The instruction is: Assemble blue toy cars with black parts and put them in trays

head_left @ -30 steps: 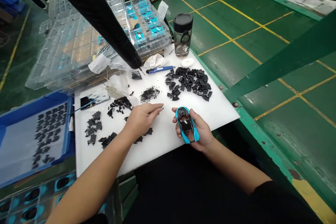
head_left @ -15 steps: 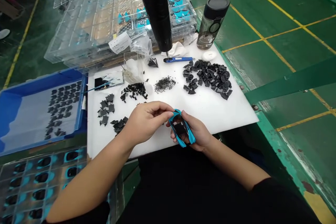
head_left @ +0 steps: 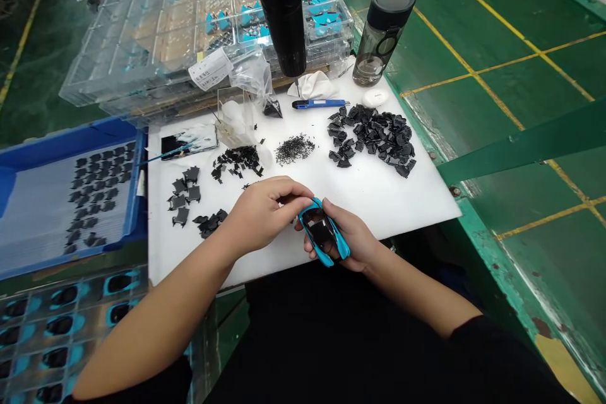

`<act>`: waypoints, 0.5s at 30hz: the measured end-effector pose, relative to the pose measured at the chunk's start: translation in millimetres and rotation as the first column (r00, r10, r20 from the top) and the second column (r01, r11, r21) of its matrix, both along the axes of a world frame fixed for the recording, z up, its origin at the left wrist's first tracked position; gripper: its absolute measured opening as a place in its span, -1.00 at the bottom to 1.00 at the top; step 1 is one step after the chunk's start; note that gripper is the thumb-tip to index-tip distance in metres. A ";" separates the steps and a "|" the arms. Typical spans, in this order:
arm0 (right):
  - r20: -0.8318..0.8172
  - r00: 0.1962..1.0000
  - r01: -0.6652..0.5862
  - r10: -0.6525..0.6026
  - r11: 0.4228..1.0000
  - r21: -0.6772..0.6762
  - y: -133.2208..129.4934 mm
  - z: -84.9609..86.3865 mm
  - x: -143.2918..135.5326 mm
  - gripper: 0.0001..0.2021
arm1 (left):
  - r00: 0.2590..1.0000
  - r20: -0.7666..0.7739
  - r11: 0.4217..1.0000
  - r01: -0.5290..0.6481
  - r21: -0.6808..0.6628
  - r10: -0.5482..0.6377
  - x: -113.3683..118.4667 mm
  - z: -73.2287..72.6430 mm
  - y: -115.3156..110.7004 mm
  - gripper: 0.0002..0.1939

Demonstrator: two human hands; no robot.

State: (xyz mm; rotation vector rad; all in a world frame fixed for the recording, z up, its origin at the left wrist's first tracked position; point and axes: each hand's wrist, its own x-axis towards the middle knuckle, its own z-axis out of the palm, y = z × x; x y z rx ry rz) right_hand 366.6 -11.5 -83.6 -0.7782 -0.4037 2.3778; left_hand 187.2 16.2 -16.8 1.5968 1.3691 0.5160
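A blue and black plastic shell [head_left: 324, 231] is held over the front edge of the white board [head_left: 392, 202]. My right hand [head_left: 353, 237] is wrapped round its right side, thumb near the top. My left hand [head_left: 267, 211] is closed in a pinch at the shell's upper left rim; whether a small part sits between those fingertips is hidden. Beyond my hands lie a heap of tiny black pins [head_left: 294, 149] and a pile of black flakes [head_left: 237, 162]. Larger black pieces [head_left: 383, 136] are heaped at the right, and grey-black parts [head_left: 178, 201] lie at the left.
A black tool [head_left: 279, 12] hangs over the board's back. Behind are stacked clear trays [head_left: 156, 31], a blue knife [head_left: 319, 103] and a bottle [head_left: 383, 38]. At left are a blue bin [head_left: 139, 170] and a tray of shells [head_left: 61, 325]. A green beam [head_left: 521, 148] stands right.
The view has shifted slightly, so the board and trays sit a little further left. Both hands keep their hold at the shell, with the left fingers still at its upper rim.
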 end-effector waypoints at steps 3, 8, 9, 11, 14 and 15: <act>-0.022 1.000 -0.016 0.015 1.000 -0.025 0.9 1.0 -0.1 -0.58 | 1.000 0.021 1.000 -0.016 -0.004 0.016 1.8 -1.4 -2.2 -0.85; -0.052 0.998 -0.041 0.039 0.999 -0.032 0.6 0.6 -0.7 -0.56 | 0.998 -0.056 0.996 0.016 0.093 -0.011 -0.8 -5.1 -5.1 -0.86; -0.047 0.998 -0.044 0.042 0.999 -0.028 0.4 0.4 -0.9 -0.55 | 0.997 -0.077 0.992 0.023 0.121 -0.014 -2.5 -6.3 -5.4 -0.86; -0.036 0.998 -0.048 0.047 0.999 -0.020 0.4 0.5 -1.1 -0.54 | 0.994 -0.107 0.985 0.018 0.169 0.000 -6.4 -9.1 -6.0 -0.84; -0.057 0.997 -0.057 0.056 0.998 -0.012 0.9 1.2 -1.4 -0.53 | 0.994 -0.095 0.986 -0.045 0.162 0.061 -11.0 -12.1 -7.1 -0.78; -0.069 0.996 -0.060 0.059 0.998 -0.009 1.1 1.5 -1.5 -0.54 | 0.994 -0.086 0.989 -0.057 0.139 0.069 -11.7 -12.4 -7.5 -0.76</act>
